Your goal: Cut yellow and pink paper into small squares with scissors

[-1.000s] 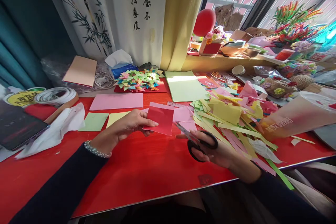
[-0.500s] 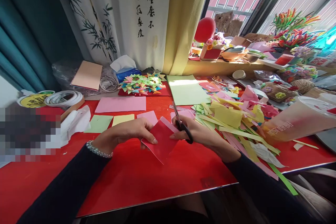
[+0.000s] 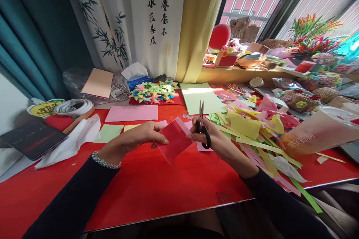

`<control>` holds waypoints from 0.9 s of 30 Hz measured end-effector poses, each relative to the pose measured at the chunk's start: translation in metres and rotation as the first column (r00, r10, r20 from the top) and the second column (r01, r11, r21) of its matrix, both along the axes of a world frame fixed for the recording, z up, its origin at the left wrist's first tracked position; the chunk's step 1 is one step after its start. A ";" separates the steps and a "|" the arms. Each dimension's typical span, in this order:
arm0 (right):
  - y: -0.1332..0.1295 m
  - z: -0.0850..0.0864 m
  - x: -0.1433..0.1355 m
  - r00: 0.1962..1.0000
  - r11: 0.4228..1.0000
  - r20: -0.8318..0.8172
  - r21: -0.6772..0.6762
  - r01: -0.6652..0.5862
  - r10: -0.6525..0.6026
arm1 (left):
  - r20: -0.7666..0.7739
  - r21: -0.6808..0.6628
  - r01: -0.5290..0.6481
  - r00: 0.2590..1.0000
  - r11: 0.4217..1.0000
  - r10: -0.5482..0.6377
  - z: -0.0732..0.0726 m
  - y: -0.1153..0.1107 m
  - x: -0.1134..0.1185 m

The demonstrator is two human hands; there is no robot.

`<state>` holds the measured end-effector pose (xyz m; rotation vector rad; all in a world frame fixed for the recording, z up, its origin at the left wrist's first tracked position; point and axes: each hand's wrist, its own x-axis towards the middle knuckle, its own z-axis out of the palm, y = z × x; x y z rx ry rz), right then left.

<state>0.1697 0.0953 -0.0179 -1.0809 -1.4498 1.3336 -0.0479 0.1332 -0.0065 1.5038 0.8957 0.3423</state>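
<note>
Between thumb and fingers, my left hand (image 3: 150, 134) grips a folded piece of red paper (image 3: 174, 140) with a pink strip along its upper edge. My right hand (image 3: 211, 134) holds scissors (image 3: 205, 130) by their black handles, with the blades pointing up and slightly parted. The thumb of that hand touches the paper's right corner. Both hands are above the red tabletop (image 3: 157, 194). Behind them lie a pink sheet (image 3: 131, 113), a green sheet (image 3: 109, 133) and a yellow sheet (image 3: 131, 127) partly hidden by my left hand.
Cut paper strips (image 3: 252, 134) heap up on the right beside a tilted plastic cup (image 3: 322, 129). Folded paper stars (image 3: 154, 91) are piled at the back, near a large pale green sheet (image 3: 200, 97). At left are a dark tablet-like device (image 3: 32, 138) and crumpled tissue (image 3: 75, 142).
The scissors have turned more upright in my right hand, with the blades now clear of the paper. The red paper has tilted and risen slightly. The view has shifted a little.
</note>
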 end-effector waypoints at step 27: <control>-0.012 -0.005 0.023 0.961 0.995 0.263 0.057 0.079 -0.091 | 0.392 0.050 -0.536 0.786 0.842 0.477 -0.007 -0.016 0.025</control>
